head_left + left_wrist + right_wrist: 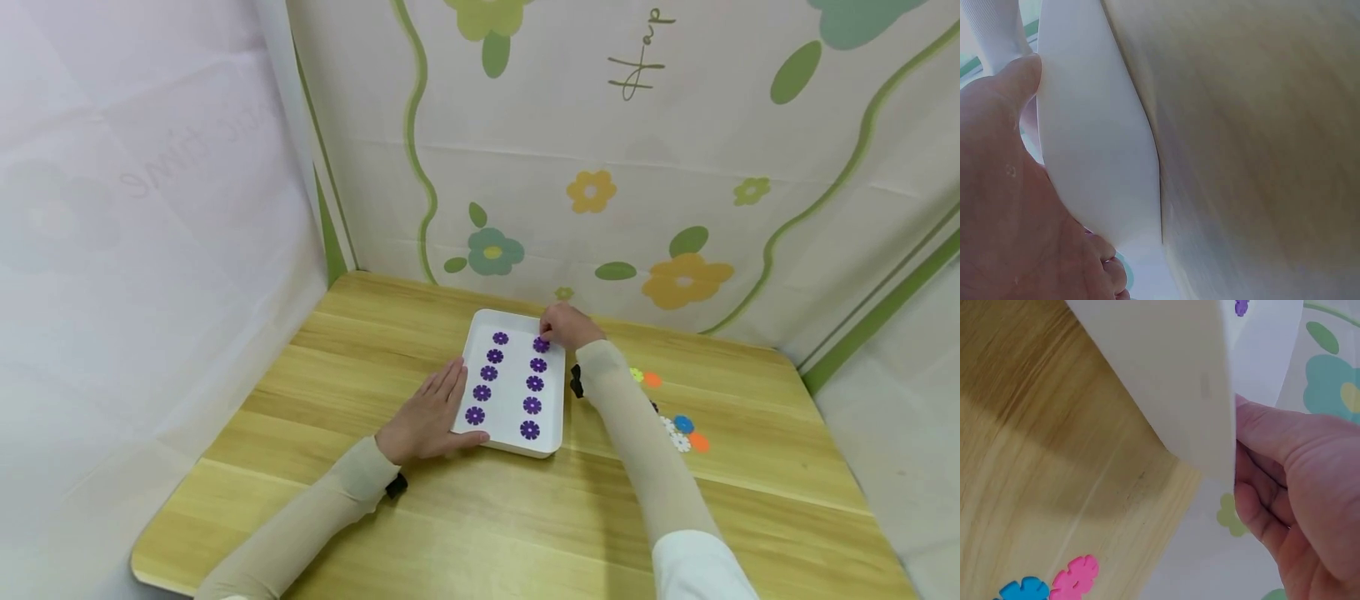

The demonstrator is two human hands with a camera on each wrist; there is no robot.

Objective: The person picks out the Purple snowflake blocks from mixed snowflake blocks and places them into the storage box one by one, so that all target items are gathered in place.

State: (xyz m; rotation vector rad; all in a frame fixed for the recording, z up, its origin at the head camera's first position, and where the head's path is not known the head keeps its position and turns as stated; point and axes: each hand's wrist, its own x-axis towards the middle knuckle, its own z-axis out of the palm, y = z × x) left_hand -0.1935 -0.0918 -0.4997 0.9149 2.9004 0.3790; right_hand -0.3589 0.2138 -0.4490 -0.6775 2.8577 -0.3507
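Note:
A white rectangular tray (510,392) lies on the wooden table and holds purple flower-shaped plastic discs in two columns. My left hand (427,417) rests on the tray's near left corner, fingers straight along the left side and thumb along the front edge. In the left wrist view the left thumb (1025,72) lies at the tray wall (1094,137). At the far right corner my right hand (568,325) has curled fingers on the top purple disc (541,345) of the right column. The tray wall (1172,381) hides those fingertips in the right wrist view.
Right of the tray, partly behind the right forearm, lie loose flower discs: a blue disc (683,424), a white disc (680,442), an orange disc (699,442) and others. A curtain (540,142) with printed flowers hangs behind the table (480,525).

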